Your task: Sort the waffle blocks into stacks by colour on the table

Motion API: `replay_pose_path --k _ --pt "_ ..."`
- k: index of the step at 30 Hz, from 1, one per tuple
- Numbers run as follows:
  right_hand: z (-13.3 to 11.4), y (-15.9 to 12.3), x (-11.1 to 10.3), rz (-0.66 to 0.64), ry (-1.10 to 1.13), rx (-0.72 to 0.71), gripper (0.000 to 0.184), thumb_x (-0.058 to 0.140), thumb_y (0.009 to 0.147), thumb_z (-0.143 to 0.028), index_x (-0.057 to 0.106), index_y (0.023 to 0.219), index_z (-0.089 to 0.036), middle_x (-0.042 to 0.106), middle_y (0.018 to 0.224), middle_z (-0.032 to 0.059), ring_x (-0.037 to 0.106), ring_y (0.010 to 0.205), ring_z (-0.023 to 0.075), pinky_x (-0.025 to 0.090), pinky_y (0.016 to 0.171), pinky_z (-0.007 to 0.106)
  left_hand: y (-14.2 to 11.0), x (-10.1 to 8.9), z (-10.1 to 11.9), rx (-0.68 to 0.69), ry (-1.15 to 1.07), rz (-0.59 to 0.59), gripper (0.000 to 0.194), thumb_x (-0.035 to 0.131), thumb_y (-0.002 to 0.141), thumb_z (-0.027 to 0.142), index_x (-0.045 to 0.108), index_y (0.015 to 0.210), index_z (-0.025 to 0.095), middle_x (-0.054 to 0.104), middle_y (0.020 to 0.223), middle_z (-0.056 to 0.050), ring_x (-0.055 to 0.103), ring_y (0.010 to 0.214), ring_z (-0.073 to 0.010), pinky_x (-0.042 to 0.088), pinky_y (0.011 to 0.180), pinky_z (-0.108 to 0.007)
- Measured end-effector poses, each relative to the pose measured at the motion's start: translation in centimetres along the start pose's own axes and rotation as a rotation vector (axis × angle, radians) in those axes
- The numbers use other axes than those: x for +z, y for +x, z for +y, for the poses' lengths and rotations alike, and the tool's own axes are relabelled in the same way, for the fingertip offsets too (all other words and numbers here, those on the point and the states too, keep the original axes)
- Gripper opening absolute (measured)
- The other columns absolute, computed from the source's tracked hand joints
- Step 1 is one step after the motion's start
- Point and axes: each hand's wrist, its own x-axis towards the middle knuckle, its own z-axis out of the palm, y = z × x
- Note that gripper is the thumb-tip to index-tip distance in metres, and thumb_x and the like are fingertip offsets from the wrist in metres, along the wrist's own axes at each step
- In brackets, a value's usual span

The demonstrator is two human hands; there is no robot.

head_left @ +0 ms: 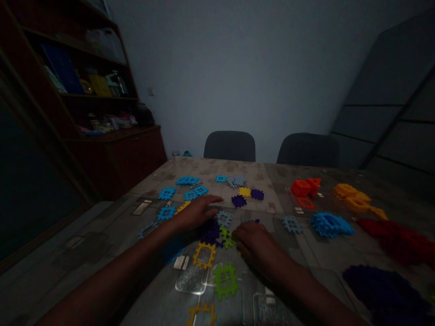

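Observation:
Over the middle of the table, my left hand (200, 212) reaches out with thumb and fingers apart and nothing visible between them. Beneath it are dark purple interlocking plastic tiles (210, 232), partly covered by the hand. A grey window-shaped tile (224, 218) lies just past its thumb. My right hand (253, 241) is curled, its fingers together and bent down at the edge of a lime green tile (227, 237). Whatever its fingertips hold is hidden. Closer to me lie a yellow frame tile (204, 255) and a lime green window tile (226, 280).
Blue tiles (167, 193) are scattered at the left, with purple tiles (239, 201) and a yellow one (244, 192) farther back. Piles of orange-red (305, 186), orange (351, 194), blue (329, 225), red (404, 240) and purple (385, 290) tiles stand right. Two chairs (229, 146) face me.

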Motion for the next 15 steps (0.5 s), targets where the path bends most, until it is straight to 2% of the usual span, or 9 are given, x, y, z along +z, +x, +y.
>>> replay_pose_path --k 4,7,11,15 --pt "1.3 2.6 -0.1 0.050 0.056 0.050 0.025 0.049 0.091 -0.011 0.064 0.110 -0.018 0.066 0.111 0.0095 0.057 0.104 0.0209 0.040 0.089 0.028 -2.6 -2.9 -1.8 -0.085 0.037 0.026 0.040 0.046 0.088 0.035 0.063 0.118 0.016 0.068 0.121 -0.011 0.062 0.111 -0.0274 0.046 0.098 -0.040" --pt "1.8 4.9 0.8 0.064 0.050 0.105 0.023 0.055 0.090 -0.017 0.063 0.112 -0.016 0.065 0.115 0.0121 0.057 0.107 0.0231 0.040 0.092 0.030 -5.2 -3.7 -2.7 -0.146 0.078 0.030 0.035 0.050 0.085 0.039 0.067 0.106 0.018 0.071 0.109 -0.011 0.064 0.100 -0.0277 0.048 0.090 -0.039" --pt "1.5 7.3 1.8 0.063 0.026 0.168 0.031 0.063 0.086 -0.022 0.062 0.116 -0.016 0.063 0.120 0.0151 0.055 0.111 0.0272 0.039 0.093 0.035 -7.7 -2.4 -2.5 -0.193 0.112 0.026 0.034 0.064 0.078 0.040 0.068 0.105 0.020 0.067 0.105 -0.009 0.060 0.102 -0.0289 0.047 0.090 -0.039" --pt "1.6 8.5 2.0 0.046 0.040 0.212 0.032 0.069 0.079 -0.025 0.065 0.109 -0.016 0.066 0.113 0.0141 0.057 0.104 0.0272 0.041 0.089 0.035 -8.2 -0.8 -1.6 -0.229 0.211 0.037 0.038 0.070 0.073 0.033 0.065 0.110 0.022 0.060 0.109 -0.009 0.056 0.105 -0.0295 0.044 0.089 -0.039"
